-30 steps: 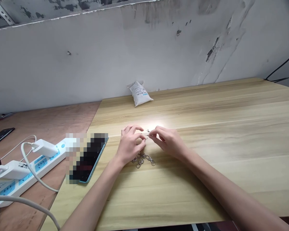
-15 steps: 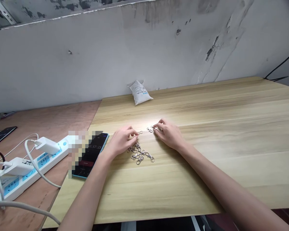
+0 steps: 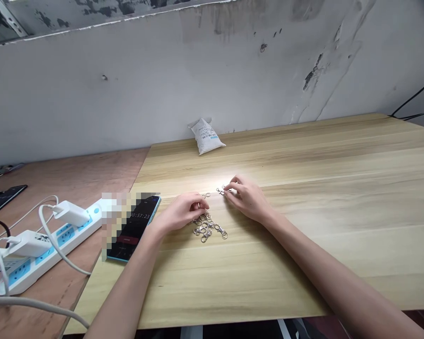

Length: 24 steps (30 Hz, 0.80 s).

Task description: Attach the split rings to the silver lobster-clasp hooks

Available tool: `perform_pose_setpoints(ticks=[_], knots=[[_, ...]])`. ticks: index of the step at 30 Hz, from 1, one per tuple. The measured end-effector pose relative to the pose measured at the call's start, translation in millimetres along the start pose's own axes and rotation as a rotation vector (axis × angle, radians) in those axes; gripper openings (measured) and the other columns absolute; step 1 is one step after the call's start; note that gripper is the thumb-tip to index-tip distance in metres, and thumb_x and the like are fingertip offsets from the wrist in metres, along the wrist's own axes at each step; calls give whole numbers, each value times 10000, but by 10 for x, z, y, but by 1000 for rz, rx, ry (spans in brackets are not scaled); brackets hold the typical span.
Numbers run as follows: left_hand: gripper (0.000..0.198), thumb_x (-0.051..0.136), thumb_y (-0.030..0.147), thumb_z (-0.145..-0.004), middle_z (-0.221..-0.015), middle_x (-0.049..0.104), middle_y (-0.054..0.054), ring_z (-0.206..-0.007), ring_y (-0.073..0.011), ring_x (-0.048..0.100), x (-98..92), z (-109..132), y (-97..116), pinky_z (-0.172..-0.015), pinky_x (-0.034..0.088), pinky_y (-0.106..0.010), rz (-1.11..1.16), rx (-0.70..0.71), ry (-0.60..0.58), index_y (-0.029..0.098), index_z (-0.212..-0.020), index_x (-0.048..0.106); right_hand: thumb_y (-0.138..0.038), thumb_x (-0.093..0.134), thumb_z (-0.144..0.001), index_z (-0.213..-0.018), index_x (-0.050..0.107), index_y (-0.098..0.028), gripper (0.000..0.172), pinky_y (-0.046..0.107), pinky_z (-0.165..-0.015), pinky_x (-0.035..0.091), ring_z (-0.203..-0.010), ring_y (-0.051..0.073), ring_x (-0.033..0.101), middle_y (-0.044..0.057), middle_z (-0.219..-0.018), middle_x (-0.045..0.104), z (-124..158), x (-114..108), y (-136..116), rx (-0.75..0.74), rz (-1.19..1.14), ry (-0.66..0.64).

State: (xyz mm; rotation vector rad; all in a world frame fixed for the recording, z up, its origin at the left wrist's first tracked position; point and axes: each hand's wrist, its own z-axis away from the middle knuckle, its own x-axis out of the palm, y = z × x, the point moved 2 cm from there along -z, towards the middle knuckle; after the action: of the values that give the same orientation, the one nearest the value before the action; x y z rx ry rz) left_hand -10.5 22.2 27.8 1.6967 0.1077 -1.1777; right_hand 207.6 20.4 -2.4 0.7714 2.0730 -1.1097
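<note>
In the head view, you have both hands low over the pale wood-grain desk [image 3: 339, 197], left of its middle and nearer its left edge than its right. Your left hand [image 3: 189, 209] is over the heap of silver metal swivel clasps with rings [image 3: 207, 233], fingers curled down onto its far left side; whether they grasp a piece cannot be told. The rest of the heap lies uncovered towards the desk's near edge. Your right hand [image 3: 247, 200] has thumb and forefinger at a small cluster of silver metal clasps [image 3: 221, 191], farther from the near edge than the heap; whether it grips one or merely touches cannot be told. Thin silver metal rings [image 3: 207, 195] lie between that cluster and your left hand. By the desk's left edge lies a dark-screened phone with a blue rim [image 3: 136, 221], partly pixelated. A white printed plastic bag [image 3: 207, 137] sits at the far edge, towards the far left corner. Beyond the left edge, a white power strip with blue sockets [image 3: 66, 234] rests on a reddish-brown board [image 3: 102, 172].
</note>
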Motion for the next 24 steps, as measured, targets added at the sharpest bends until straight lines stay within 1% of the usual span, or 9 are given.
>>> perform_pose_setpoints(ticks=[2,4,8,10,14,17,21,24], knots=[[116,593,210,-872,-840,664,-37,-732,-139,595,9,-8,24,-661,482,-268,52,14,21,191,-891,706,-255,559,-911,-908,699,-183,157,252,-595,378,-657,111,531,59,-949,619,2,-4,2,-3,-56,5],[119,598,194,-866,-869,683,-52,-787,-152,621,17,-19,61,-713,503,-283,112,34,53,179,-906,709,-254,563,-909,-899,697,-181,153,254,-599,388,-645,104,524,56,-941,615,6,-19,-24,-27,-155,-30],[111,619,204,-865,-893,709,-50,-840,-164,648,19,-41,148,-783,507,-301,178,102,175,185,-906,720,-313,608,-893,-971,706,-201,167,253,-600,401,-629,99,499,32,-871,588,24,-43,-158,-103,-429,-244],[96,635,222,-864,-896,718,-39,-850,-163,655,20,-49,180,-792,505,-300,201,121,227,196,-896,722,-340,634,-878,-988,707,-204,189,250,-598,399,-649,108,486,21,-832,571,31,-35,-214,-100,-511,-286],[89,647,239,-864,-885,722,-27,-842,-156,660,32,-57,209,-783,506,-288,240,125,258,201,-889,724,-318,617,-893,-886,698,-189,152,242,-592,391,-673,117,469,12,-776,551,34,33,-250,-73,-584,-245],[110,641,254,-871,-900,724,-39,-850,-163,663,36,-54,207,-784,510,-295,246,125,257,198,-907,728,-309,595,-906,-848,683,-177,169,236,-579,391,-645,106,473,15,-783,554,35,63,-249,-71,-609,-216],[141,631,277,-874,-919,716,-48,-862,-172,653,21,-50,191,-774,507,-301,206,115,262,206,-939,734,-297,566,-921,-859,687,-175,182,227,-553,371,-599,97,463,-3,-705,553,20,8,-254,-69,-586,-166],[146,629,296,-870,-909,706,-43,-869,-174,640,-2,-52,178,-776,494,-301,172,55,298,206,-917,734,-279,564,-921,-840,685,-171,181,225,-550,366,-584,93,448,-2,-697,582,1,-48,-261,-76,-546,-110]])
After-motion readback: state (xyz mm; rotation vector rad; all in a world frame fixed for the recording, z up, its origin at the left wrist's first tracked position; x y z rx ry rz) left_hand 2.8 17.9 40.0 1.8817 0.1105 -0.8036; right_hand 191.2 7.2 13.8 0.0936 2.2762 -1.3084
